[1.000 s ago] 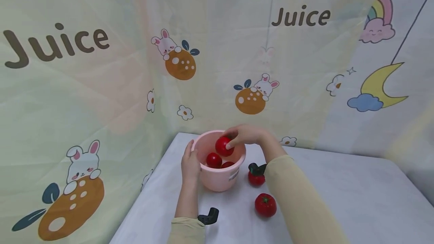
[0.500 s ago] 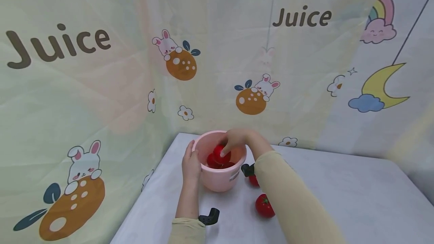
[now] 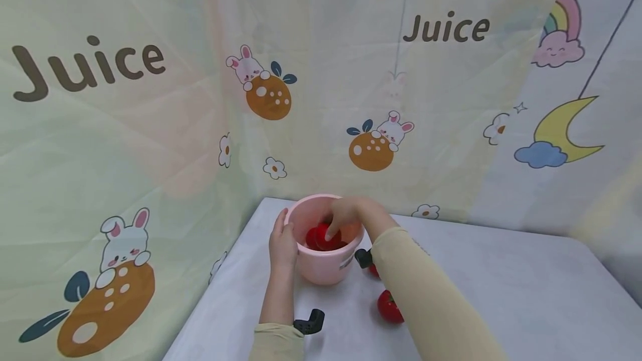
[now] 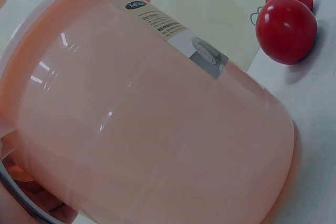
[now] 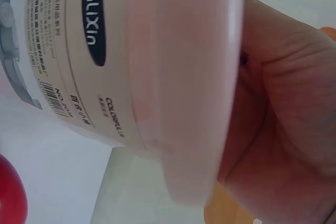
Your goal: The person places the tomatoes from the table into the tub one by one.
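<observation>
A pink plastic bucket [image 3: 321, 269] stands on the table, with a printed label [image 4: 176, 38] on its outer wall. My left hand [image 3: 283, 247] holds it at the left rim, fingers up along its side. My right hand [image 3: 350, 211] reaches over the far right rim and down inside, gripping a red tomato [image 3: 322, 232] low in the bucket. Beside that one lies another tomato [image 3: 311, 239], partly covered. In the right wrist view the bucket wall hides my fingers and what they hold.
Right of the bucket, on the white table [image 3: 481, 288], sit a tomato [image 3: 388, 308] and a second tomato [image 3: 373, 272], both partly behind my right sleeve. A printed curtain [image 3: 311, 144] hangs close behind and to the left.
My right hand has lowered the tomato from near the rim down into the bucket, among the other tomatoes. The left hand has stayed at the rim.
</observation>
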{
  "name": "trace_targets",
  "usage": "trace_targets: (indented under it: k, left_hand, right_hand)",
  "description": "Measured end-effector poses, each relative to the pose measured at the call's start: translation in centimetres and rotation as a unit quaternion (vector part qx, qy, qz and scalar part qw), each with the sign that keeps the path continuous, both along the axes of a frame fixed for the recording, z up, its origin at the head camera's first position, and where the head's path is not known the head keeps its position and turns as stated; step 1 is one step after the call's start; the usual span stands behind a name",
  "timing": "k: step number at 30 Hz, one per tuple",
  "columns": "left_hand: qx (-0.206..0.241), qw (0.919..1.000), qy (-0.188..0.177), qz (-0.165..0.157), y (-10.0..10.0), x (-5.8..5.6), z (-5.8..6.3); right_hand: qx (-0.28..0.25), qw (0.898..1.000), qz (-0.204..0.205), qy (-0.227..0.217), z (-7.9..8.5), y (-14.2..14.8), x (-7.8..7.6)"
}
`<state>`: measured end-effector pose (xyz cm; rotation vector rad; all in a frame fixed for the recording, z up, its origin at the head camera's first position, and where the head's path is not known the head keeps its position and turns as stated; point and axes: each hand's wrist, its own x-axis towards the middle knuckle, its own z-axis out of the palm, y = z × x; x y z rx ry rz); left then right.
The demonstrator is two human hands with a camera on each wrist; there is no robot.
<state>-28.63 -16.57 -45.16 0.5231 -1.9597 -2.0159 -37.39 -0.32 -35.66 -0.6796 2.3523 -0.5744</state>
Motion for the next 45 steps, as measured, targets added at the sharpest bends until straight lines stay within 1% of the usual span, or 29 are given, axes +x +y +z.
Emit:
trace_targets:
  k: [2,7,11,16,21,24,27,35,40,45]
  left_hand:
    - [0.001,1.0,-0.002,0.0,0.0,0.0,0.0]
    - [0.0,1.0,-0.002,0.003,0.1,0.0,0.1]
    - [-0.001,1.0,-0.003,0.005,0.1,0.0,0.1]
    - [-0.004,1.0,0.004,0.003,0.0,-0.1,0.1]
    - [-0.004,1.0,0.007,-0.001,0.0,-0.1,0.1]
    - [-0.002,1.0,0.005,-0.004,0.0,0.0,0.2]
    - [-0.002,1.0,0.004,-0.004,0.0,0.0,0.2]
    - [-0.003,1.0,-0.002,-0.005,-0.1,-0.1,0.0]
    - [-0.008,0.9999,-0.006,-0.007,-0.2,0.0,0.1]
    - [-0.003,0.9999,-0.007,-0.007,-0.1,0.1,0.2]
  right_hand:
    - [-0.003,1.0,0.005,0.006,0.0,0.0,0.1]
    - [-0.031,0.999,0.01,0.014,0.0,0.4,0.2]
    - [-0.039,0.998,0.033,0.029,0.1,0.7,0.3]
    - [-0.045,0.996,0.057,0.059,0.0,1.4,-0.1]
    - [-0.058,0.993,0.059,0.084,-0.1,2.7,-0.6]
    - [-0.079,0.992,0.047,0.084,0.0,3.8,-0.7]
    - [-0.107,0.991,0.025,0.082,0.1,5.1,-0.6]
    - [-0.176,0.981,-0.014,0.085,0.5,9.0,0.5]
    - [-0.205,0.974,-0.038,0.092,-0.1,11.8,0.6]
    - [-0.232,0.964,-0.09,0.096,-0.9,14.7,1.2]
